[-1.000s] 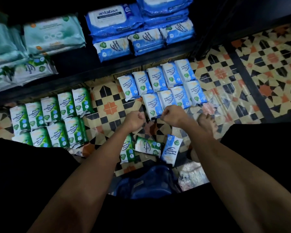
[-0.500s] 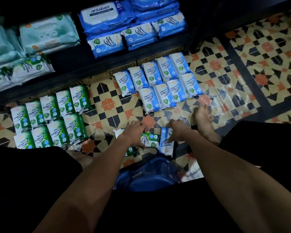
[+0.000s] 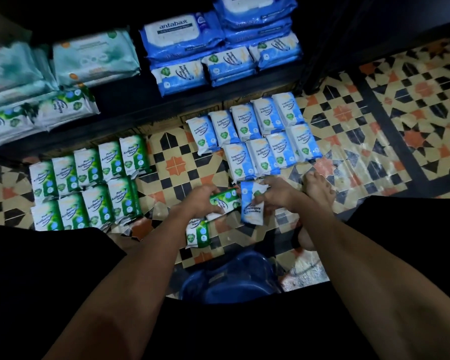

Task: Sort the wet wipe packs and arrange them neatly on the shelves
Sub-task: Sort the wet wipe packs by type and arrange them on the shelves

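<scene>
Left hand (image 3: 202, 200) grips green pack (image 3: 225, 202); right hand (image 3: 277, 194) grips blue pack (image 3: 252, 205), both just above tiled floor (image 3: 177, 162). Second green pack (image 3: 197, 233) on floor beside left hand. Blue rows (image 3: 260, 136) beyond hands, green rows (image 3: 89, 183) left. Shelf (image 3: 130, 107) behind rows holds larger packs.

Both hands (image 3: 202, 201) (image 3: 277, 194) gripping, fingers curled
</scene>
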